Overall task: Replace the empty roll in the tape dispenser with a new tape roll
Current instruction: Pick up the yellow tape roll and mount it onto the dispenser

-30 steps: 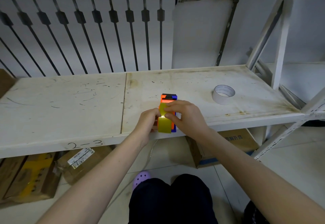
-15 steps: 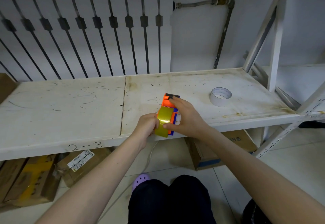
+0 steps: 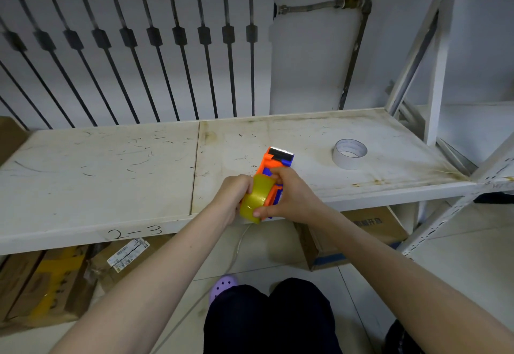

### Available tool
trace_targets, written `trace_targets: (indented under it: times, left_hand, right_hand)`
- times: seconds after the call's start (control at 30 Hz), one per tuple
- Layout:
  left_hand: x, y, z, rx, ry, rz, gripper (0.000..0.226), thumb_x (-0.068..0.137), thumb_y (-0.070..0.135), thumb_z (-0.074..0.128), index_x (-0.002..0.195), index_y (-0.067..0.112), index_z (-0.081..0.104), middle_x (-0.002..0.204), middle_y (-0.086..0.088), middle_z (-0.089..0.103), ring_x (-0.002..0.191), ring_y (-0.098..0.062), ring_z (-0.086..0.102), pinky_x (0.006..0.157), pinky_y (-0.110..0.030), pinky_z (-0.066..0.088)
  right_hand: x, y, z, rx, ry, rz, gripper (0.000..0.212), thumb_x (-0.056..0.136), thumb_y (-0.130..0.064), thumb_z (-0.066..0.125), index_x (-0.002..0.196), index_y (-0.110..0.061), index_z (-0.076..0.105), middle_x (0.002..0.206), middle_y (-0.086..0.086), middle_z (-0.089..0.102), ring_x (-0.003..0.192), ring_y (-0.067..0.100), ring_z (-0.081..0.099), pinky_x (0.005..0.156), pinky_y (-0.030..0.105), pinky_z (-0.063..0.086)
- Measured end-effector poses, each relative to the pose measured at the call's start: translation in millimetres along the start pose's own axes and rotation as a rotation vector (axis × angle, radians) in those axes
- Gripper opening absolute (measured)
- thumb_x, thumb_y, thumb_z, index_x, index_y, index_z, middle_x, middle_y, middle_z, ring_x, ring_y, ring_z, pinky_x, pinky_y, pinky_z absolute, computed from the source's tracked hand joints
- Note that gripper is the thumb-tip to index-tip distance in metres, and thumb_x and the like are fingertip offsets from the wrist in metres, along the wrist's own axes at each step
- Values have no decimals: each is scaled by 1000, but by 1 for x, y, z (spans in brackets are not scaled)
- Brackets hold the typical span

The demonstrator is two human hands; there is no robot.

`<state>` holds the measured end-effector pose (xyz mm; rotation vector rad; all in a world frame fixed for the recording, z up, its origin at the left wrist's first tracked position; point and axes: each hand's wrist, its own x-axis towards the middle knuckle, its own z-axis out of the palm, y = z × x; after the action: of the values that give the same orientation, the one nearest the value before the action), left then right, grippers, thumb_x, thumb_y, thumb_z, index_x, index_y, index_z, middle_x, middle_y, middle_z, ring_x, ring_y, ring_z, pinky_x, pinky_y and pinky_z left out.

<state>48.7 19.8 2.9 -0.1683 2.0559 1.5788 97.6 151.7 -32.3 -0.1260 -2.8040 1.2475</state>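
- Gripping the yellowish tape roll (image 3: 254, 199) from the left, the left hand (image 3: 232, 196) covers the roll's far face; whether its core sits on the hub cannot be seen.
- Closed around the orange-and-blue tape dispenser (image 3: 274, 166), the right hand (image 3: 288, 196) hides the body, thumb against the roll; the serrated blade shows.
- Handwritten "2-3" marks the white shelf (image 3: 111, 175) edge; print on the cardboard box (image 3: 370, 228) below is unreadable.
- Scuffed, stained shelf holds the empty core (image 3: 350, 154), well apart, before a radiator (image 3: 139, 53).
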Motion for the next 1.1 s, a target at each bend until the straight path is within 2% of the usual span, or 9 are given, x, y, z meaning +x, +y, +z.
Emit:
trace_targets:
  times: [0.1, 0.2, 0.27, 0.37, 0.5, 0.57, 0.73, 0.83, 1.1]
  left_hand:
    - [-6, -3, -1, 36, -16, 21, 10, 61, 8, 49, 70, 9, 44, 74, -12, 45, 61, -24, 40, 56, -25, 32]
    - [-6, -5, -2, 44, -57, 43, 24, 54, 19, 51, 76, 11, 51, 75, -9, 50, 65, -23, 44, 59, -27, 34]
    - [-3, -4, -4, 62, -74, 49, 20, 69, 24, 56, 83, 10, 53, 79, -10, 52, 64, -22, 46, 58, -27, 33]
    - [1, -3, -4, 54, -66, 42, 16, 86, 22, 49, 94, 9, 53, 76, -7, 54, 62, -18, 47, 54, -27, 33]
    - [6, -3, -4, -13, -75, 14, 11, 84, 21, 46, 87, 11, 52, 73, -6, 51, 60, -18, 45, 53, -26, 34]
    - [6, -3, -5, -43, -74, 6, 11, 85, 21, 44, 82, 13, 51, 72, -6, 51, 60, -19, 46, 54, -26, 35]
    - [6, -2, 0, -77, -95, 22, 14, 85, 16, 42, 72, 15, 49, 68, -6, 50, 61, -20, 49, 57, -25, 40]
    - [9, -4, 0, -54, -96, 23, 13, 80, 10, 42, 69, 14, 47, 68, -6, 49, 61, -20, 47, 59, -26, 40]
    - [16, -8, -4, 12, -135, 42, 12, 69, 0, 41, 66, 12, 41, 66, -7, 41, 57, -20, 40, 53, -26, 32]
  right_hand:
    - [6, -9, -5, -44, -143, 28, 64, 63, -34, 84, 115, -14, 52, 94, -10, 53, 88, 8, 54, 71, 15, 45]
    - [9, -11, -8, -151, -111, 14, 72, 57, -42, 85, 115, -14, 53, 106, 2, 59, 97, 18, 58, 79, 30, 52]
    - [6, -10, -6, -219, -38, -40, 78, 53, -43, 87, 118, -16, 52, 112, 4, 59, 100, 19, 56, 84, 36, 53]
    - [1, -9, -2, -248, 0, -119, 87, 55, -39, 87, 128, -19, 43, 127, 3, 50, 112, 19, 51, 91, 35, 50]
    - [-3, -2, 3, -415, 0, -281, 96, 58, -39, 84, 138, -21, 34, 139, 2, 41, 123, 19, 43, 96, 36, 48]
    - [-4, 1, -1, -364, -44, -295, 96, 60, -43, 83, 139, -22, 32, 143, 0, 37, 127, 15, 38, 100, 32, 42]
    - [5, -6, -10, 39, -52, -5, 52, 85, -38, 62, 128, -12, 48, 129, 5, 52, 114, 17, 52, 93, 33, 47]
    - [10, -6, -13, 102, -106, 98, 49, 86, -38, 61, 126, -13, 50, 131, 7, 53, 117, 23, 54, 95, 36, 48]
    - [8, -17, -19, -188, 77, -122, 39, 84, -31, 64, 120, -16, 60, 127, 5, 60, 117, 19, 54, 85, 23, 42]
